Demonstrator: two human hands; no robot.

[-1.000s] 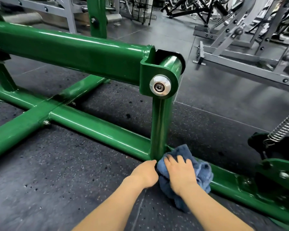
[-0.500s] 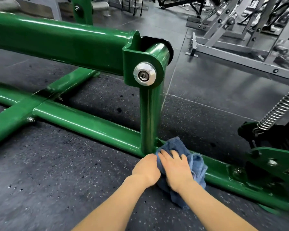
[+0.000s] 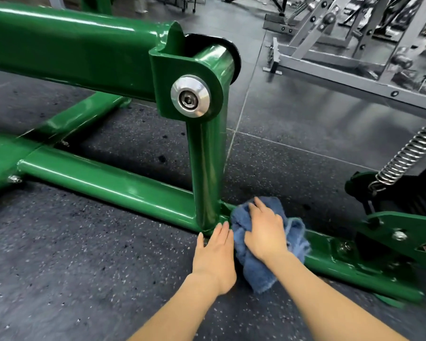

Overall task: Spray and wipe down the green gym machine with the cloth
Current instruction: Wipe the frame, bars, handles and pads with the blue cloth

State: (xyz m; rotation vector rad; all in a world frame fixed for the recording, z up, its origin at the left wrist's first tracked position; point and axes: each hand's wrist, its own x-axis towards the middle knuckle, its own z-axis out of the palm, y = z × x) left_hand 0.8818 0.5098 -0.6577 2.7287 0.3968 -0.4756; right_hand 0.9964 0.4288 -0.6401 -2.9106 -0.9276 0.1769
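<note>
Right hand [image 3: 265, 231] spread flat, palm down, fingers extended and slightly fanned, pressed onto blue cloth [image 3: 261, 269]; gripping nothing, just pushing the fabric against the low rail [image 3: 103, 183] of the green gym machine [image 3: 71, 50]. Cloth bunched and draped over that rail just right of the upright post [image 3: 207, 173], one loose end hanging down the near side onto the rubber floor [image 3: 71, 254], another fold sticking out past the right hand's knuckles. Left hand [image 3: 214, 252] open and empty, fingers straight and held together, thumb out to the left, fingertips touching the foot of the post where it meets the rail, edge of the hand just beside the cloth. Both forearms bare, reaching in from the bottom edge and converging toward the post's base, right wrist slightly higher than the left. At the post's top, a pivot joint with 1 silver bolt cap [image 3: 191, 96], joined to a thick horizontal green tube running off the left edge. Coil spring [image 3: 408, 148] and green bracket [image 3: 403, 232] at the right edge; grey equipment frame [image 3: 342, 67] well apart at the far right corner of the floor.
</note>
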